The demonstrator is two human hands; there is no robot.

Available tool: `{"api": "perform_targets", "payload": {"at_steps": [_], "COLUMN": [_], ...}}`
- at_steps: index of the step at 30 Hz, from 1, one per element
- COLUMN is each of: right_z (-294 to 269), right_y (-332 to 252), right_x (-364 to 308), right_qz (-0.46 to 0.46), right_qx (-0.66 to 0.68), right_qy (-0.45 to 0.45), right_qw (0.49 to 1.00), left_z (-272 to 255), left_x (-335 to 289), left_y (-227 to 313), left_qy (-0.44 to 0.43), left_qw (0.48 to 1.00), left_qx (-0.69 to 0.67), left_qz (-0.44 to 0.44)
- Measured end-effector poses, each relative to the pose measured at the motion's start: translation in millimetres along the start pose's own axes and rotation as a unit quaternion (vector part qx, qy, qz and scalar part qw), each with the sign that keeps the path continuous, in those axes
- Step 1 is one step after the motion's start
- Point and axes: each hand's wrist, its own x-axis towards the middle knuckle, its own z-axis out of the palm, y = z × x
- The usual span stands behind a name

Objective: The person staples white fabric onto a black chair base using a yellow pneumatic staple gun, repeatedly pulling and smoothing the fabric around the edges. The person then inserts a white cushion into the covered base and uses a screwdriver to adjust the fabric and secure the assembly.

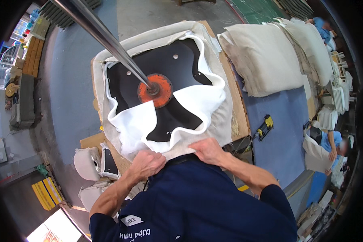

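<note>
Both of my hands grip the near edge of a beige fabric cover that wraps a cushion-like seat. My left hand is closed on the fabric left of the middle, and my right hand pinches it a little to the right. Inside the cover, white padding curls in wavy folds around a black panel. An orange round plate at the end of a shiny metal rod presses on the panel's middle.
The seat lies on a wooden board. To the right, a yellow-and-black tool lies on a blue surface, near stacked beige cushions. Finished-looking seat parts lie at lower left. A co-worker handles fabric at far right.
</note>
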Motion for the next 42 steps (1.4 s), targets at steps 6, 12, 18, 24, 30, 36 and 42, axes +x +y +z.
{"api": "perform_targets", "payload": {"at_steps": [6, 12, 18, 24, 30, 36, 42], "right_z": [4.8, -21.9, -2.3, 39.3, 58.4, 54.4, 50.2], "right_y": [17.5, -12.8, 23.2, 61.9, 37.2, 46.9, 40.0], "right_x": [0.0, -27.8, -76.7, -46.1, -24.7, -37.6, -46.5], "right_qz": [-0.026, 0.037, 0.295, 0.401, 0.446, 0.312, 0.31], "right_qx": [0.005, 0.094, 0.21, 0.616, 0.622, 0.538, 0.515], "right_qy": [0.007, 0.033, -0.028, -0.123, 0.078, 0.11, 0.124], "right_qw": [1.0, 0.994, 0.932, 0.667, 0.639, 0.775, 0.79], "left_z": [1.5, 5.3, 14.1, 34.2, 81.3, 115.5, 157.3], "left_x": [3.9, 1.4, -5.8, -11.8, -16.8, 39.2, 61.4], "left_y": [8.9, 16.5, 42.9, 70.1, 104.0, 108.6, 104.9], "left_qy": [-0.003, -0.034, -0.001, 0.025, 0.014, 0.145, 0.362], "left_qw": [0.997, 0.992, 0.979, 0.955, 0.742, 0.382, 0.507], "left_qx": [-0.019, -0.017, -0.027, -0.046, -0.447, -0.809, -0.582], "left_qz": [-0.074, -0.116, -0.202, -0.291, -0.499, -0.422, -0.523]}}
